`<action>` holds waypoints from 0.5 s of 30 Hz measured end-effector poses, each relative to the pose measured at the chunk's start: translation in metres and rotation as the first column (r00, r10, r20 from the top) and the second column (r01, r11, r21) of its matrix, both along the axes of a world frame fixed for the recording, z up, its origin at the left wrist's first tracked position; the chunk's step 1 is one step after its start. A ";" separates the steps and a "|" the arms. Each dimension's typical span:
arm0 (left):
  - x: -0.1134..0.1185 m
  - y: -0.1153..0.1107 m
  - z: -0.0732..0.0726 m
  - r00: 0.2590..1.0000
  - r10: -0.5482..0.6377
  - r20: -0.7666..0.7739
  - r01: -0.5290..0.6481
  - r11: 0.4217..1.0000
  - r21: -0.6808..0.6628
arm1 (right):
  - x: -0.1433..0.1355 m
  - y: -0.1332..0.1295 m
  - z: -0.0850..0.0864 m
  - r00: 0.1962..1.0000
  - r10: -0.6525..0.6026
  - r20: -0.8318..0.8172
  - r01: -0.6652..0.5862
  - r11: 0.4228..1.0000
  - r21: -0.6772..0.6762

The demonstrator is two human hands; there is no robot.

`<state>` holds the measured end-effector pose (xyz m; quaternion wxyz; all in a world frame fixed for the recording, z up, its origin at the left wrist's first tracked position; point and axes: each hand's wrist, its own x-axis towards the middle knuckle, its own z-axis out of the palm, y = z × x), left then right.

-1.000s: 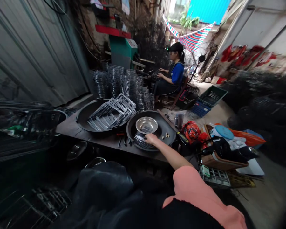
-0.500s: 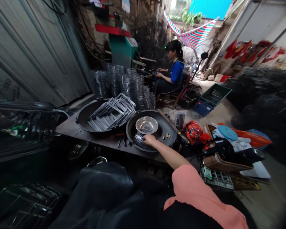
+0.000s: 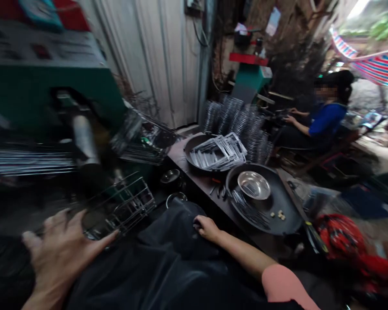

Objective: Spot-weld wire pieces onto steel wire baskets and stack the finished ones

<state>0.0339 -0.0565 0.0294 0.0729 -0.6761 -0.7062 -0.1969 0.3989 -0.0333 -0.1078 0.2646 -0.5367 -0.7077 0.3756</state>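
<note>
My left hand (image 3: 63, 247) is at the lower left, fingers spread, beside a welded wire rack (image 3: 134, 204); whether it touches the wires is unclear. My right hand (image 3: 208, 229) is closed above the dark apron (image 3: 181, 258) on my lap. Anything in its curled fingers is too small or hidden to make out. To its right, a wide black pan (image 3: 284, 193) holds a shiny metal bowl (image 3: 254, 185), a pile of thin metal rods (image 3: 250, 209) and several small pale pieces (image 3: 280, 214). Rectangular wire frames (image 3: 218, 150) lie heaped in a second black pan (image 3: 189, 148) behind.
A green machine (image 3: 51, 94) stands at left, near bundled long wires (image 3: 29, 162). Stacked wire rings (image 3: 236, 116) rise behind the pans. A co-worker in a blue top (image 3: 326, 122) sits at the back right. A red plastic bag (image 3: 339, 237) lies right of the table.
My view has swung left. My right hand has left the metal rods in the front pan and come back over my lap. My left hand has come into view, spread open.
</note>
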 end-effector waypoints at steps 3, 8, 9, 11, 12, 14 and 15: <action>0.004 -0.002 0.007 0.992 0.066 -0.108 -0.061 0.997 0.053 | -0.015 0.010 0.024 0.991 0.120 0.064 -0.120 0.993 -0.003; 0.014 0.013 0.009 0.974 0.071 -0.216 -0.085 0.995 -0.056 | -0.077 0.050 0.115 0.870 0.492 -0.016 -0.493 0.870 -0.017; 0.016 0.015 0.007 0.972 0.055 -0.229 -0.075 0.994 -0.078 | -0.094 0.059 0.130 0.815 0.580 -0.008 -0.579 0.813 -0.051; 0.019 0.018 0.005 0.969 0.018 -0.247 -0.046 0.993 -0.110 | -0.127 0.074 0.150 0.724 0.687 0.063 -0.678 0.725 -0.122; 0.021 0.019 0.003 0.968 0.001 -0.252 -0.032 0.992 -0.120 | -0.142 0.079 0.156 0.698 0.704 0.127 -0.690 0.710 -0.143; 0.023 0.022 0.001 0.965 -0.025 -0.260 -0.007 0.992 -0.123 | -0.166 0.085 0.162 0.685 0.667 0.294 -0.665 0.737 -0.125; 0.023 0.023 0.000 0.964 -0.033 -0.263 0.001 0.993 -0.121 | -0.176 0.085 0.163 0.682 0.623 0.383 -0.644 0.760 -0.090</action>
